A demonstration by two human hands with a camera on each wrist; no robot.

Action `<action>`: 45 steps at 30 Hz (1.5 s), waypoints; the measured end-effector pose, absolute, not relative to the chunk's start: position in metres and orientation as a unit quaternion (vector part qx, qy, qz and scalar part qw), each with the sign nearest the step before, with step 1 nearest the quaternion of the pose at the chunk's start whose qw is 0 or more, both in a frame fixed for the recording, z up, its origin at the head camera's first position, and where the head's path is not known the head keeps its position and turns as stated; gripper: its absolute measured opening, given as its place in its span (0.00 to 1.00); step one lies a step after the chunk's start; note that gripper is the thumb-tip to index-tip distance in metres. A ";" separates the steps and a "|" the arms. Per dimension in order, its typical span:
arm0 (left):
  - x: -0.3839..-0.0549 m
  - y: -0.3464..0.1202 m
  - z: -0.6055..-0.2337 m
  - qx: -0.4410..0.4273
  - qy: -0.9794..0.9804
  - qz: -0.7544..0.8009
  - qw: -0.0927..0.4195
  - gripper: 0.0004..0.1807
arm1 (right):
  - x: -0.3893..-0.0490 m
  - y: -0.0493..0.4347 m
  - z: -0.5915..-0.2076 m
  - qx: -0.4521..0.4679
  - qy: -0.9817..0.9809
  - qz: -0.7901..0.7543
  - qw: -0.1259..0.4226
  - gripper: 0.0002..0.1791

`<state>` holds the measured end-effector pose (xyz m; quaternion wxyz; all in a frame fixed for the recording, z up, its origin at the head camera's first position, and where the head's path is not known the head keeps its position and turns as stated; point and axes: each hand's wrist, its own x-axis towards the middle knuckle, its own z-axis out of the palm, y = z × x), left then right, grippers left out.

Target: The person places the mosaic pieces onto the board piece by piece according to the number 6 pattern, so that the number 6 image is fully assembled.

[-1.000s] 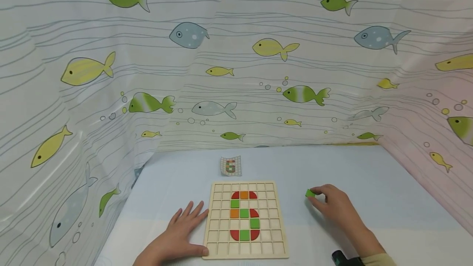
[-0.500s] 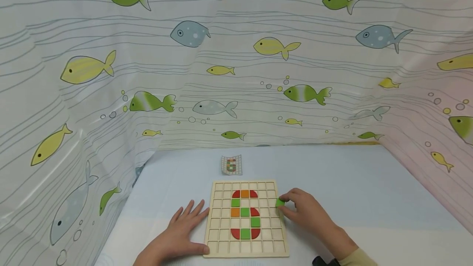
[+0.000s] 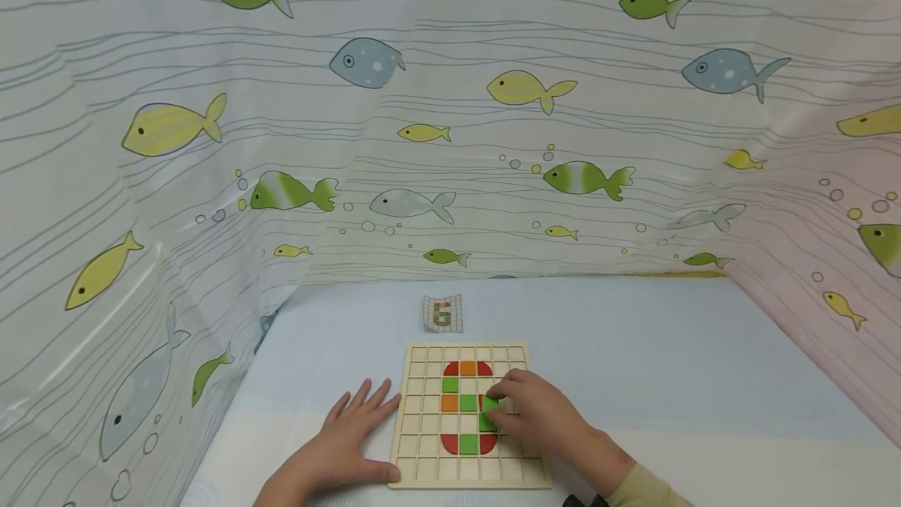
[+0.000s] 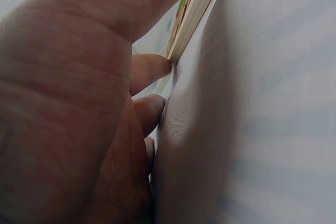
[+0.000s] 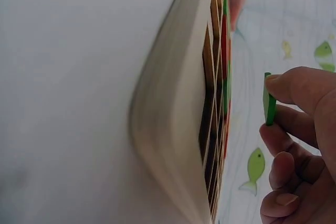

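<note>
A wooden grid board (image 3: 538,474) lies in the middle of the head view, bearing several green, orange and red tiles arranged like a curved digit. Between thumb and fingers, my right hand (image 3: 545,411) pinches a green square tile (image 5: 270,100) over the digit's right side. In the right wrist view the tile stands clear above the board's surface. It partly covers a red tile there. My left hand (image 3: 345,440) rests flat with spread fingers at the board's left edge; thumb and index finger touch its side (image 4: 195,22) in the left wrist view.
A small paper card (image 3: 443,314) printed with a coloured grid pattern lies behind the board. Fish-patterned sheeting (image 3: 450,163) hangs at the back and both sides of the pale tabletop (image 3: 669,358). A dark band sits at the right wrist, beside a beige sleeve (image 3: 644,490).
My right hand has carried the green tile leftward from the table right of the board to above the tiles. The left hand stays at the board's edge.
</note>
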<state>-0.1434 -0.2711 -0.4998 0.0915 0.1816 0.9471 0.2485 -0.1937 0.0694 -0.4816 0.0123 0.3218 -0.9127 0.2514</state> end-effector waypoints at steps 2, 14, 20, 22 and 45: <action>-0.143 -0.271 -0.500 0.182 0.947 0.251 0.090 0.59 | -0.193 0.064 -0.482 0.335 -0.909 0.248 0.009 0.11; -0.142 -0.268 -0.498 0.179 0.947 0.251 0.092 0.59 | -0.190 0.037 -0.476 0.384 -0.898 0.213 -0.012 0.12; -0.142 -0.265 -0.499 0.177 0.949 0.243 0.096 0.58 | -0.190 0.030 -0.478 0.389 -0.898 0.205 -0.024 0.12; -0.141 -0.264 -0.499 0.177 0.948 0.245 0.097 0.58 | -0.190 0.028 -0.479 0.393 -0.897 0.203 -0.024 0.12; -0.143 -0.256 -0.497 0.182 0.949 0.239 0.096 0.59 | -0.187 0.028 -0.478 0.390 -0.900 0.190 -0.025 0.14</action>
